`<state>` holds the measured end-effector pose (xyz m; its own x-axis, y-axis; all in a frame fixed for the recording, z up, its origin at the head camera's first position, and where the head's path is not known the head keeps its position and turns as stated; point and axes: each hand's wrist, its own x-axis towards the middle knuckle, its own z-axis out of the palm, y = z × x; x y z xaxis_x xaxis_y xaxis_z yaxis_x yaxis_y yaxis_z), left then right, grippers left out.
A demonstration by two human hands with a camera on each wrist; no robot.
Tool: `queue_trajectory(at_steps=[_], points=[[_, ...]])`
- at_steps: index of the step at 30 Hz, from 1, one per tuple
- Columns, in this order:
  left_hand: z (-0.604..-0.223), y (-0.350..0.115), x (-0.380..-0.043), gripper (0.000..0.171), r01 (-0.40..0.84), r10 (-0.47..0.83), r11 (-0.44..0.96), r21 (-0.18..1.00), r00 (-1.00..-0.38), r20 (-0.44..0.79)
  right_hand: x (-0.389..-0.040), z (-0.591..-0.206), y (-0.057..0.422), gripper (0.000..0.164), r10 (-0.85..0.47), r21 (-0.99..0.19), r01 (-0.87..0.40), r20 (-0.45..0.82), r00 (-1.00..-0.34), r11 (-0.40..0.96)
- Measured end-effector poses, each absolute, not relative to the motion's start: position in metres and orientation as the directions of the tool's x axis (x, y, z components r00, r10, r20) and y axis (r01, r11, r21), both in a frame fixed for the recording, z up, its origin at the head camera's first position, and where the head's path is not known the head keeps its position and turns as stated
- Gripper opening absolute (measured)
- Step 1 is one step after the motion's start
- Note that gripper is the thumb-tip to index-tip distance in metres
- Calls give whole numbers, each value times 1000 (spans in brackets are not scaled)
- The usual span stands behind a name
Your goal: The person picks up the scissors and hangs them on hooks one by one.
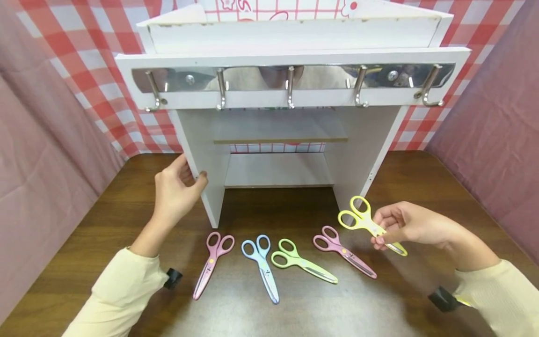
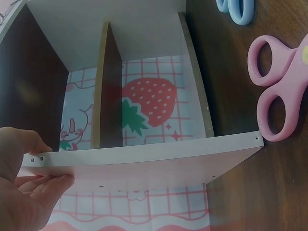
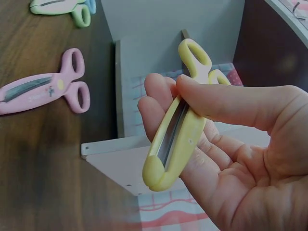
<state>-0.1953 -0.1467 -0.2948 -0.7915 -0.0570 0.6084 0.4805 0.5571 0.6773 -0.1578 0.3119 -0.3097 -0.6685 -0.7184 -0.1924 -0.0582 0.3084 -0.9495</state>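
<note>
My right hand [image 1: 410, 224] pinches a pair of yellow scissors [image 1: 365, 221] by the blades, between thumb and fingers; the handle loops point up toward the shelf's right side panel. In the right wrist view the yellow scissors [image 3: 180, 134] lie across the fingers, tip toward the camera. My left hand [image 1: 174, 185] grips the front edge of the white shelf's [image 1: 198, 154] left side panel, thumb inside and fingers outside. On the table lie pink scissors [image 1: 214, 260], blue scissors [image 1: 262, 264], green scissors [image 1: 301, 262] and a second pink pair [image 1: 343, 250], handles toward the shelf.
Across the shelf's upper front runs a metal strip [image 1: 252, 77] with several hooks [image 1: 290, 89]. Inside are a middle board [image 1: 280, 131] and a lower board [image 1: 278, 169]. Red checked cloth [image 1: 105, 61] hangs behind, pink cloth [image 1: 38, 140] at the sides. The brown table [image 1: 105, 220] lies beneath.
</note>
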Motion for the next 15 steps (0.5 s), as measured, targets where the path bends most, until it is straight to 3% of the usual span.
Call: queue_trajectory(at_steps=[15], points=[[-294,-147,-195,33,479,-48,559,677,-797,602,-163,-293,307,10,-729,-948,-123,-140,-670,295]])
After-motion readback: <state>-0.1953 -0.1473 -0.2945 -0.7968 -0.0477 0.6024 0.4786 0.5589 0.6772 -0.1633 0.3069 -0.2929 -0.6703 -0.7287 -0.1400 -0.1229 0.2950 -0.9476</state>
